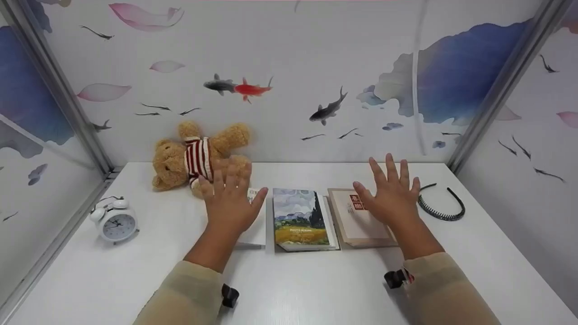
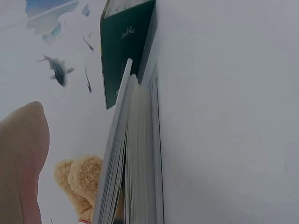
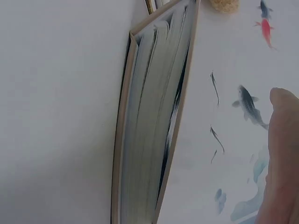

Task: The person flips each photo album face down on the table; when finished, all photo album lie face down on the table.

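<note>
Fingers spread and holding nothing, my left hand [image 1: 231,205] hovers over a white book [image 1: 256,228] and hides much of its cover. My right hand [image 1: 393,198], likewise spread, hangs above the right part of a beige-pink book [image 1: 363,232]. Between them lies a photo album [image 1: 300,216] with a painted landscape cover. In the left wrist view the white book's page edges [image 2: 135,154] show beside my thumb [image 2: 23,163], with the album's dark green end [image 2: 128,51] beyond. The right wrist view has the beige-pink book's pages [image 3: 152,126] and my thumb [image 3: 284,154], apart from each other.
A teddy bear [image 1: 198,158] in a striped shirt lies on its side at the back left. A white alarm clock [image 1: 117,223] stands at the left. A black toothed headband [image 1: 442,214] lies at the right. Painted wall panels [image 1: 289,45] enclose the white table [image 1: 289,289].
</note>
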A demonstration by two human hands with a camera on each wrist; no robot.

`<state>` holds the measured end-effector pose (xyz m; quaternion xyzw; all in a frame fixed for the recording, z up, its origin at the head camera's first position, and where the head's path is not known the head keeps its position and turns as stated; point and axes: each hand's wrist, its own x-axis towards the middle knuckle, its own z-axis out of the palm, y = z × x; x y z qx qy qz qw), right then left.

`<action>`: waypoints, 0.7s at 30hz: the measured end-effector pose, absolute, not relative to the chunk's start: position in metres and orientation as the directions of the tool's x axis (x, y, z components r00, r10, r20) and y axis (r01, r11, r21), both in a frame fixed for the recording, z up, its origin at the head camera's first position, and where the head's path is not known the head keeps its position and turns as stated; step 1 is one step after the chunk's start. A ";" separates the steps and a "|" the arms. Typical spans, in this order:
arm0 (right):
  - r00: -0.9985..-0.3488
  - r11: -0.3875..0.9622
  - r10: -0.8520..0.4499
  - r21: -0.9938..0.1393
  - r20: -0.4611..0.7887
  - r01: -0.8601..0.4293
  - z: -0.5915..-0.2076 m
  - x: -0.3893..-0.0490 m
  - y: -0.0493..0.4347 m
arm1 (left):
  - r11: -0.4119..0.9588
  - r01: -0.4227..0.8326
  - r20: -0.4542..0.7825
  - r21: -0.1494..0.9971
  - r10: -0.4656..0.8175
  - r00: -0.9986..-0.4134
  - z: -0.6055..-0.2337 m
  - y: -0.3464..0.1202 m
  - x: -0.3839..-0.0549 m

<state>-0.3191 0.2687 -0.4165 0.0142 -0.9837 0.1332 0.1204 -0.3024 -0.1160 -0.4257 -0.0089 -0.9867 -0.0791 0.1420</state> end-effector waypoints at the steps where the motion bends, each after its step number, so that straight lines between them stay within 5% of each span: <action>1: -0.970 0.962 0.007 -0.266 0.243 -0.060 -0.416 -0.319 0.272 | 0.986 0.043 0.278 0.162 -0.003 -0.961 -0.426 -0.111 -0.302; 21: -0.955 0.897 0.046 -0.433 0.293 -0.089 -0.423 -0.307 0.314 | 0.917 0.170 0.188 0.362 0.107 -0.976 -0.433 -0.006 -0.284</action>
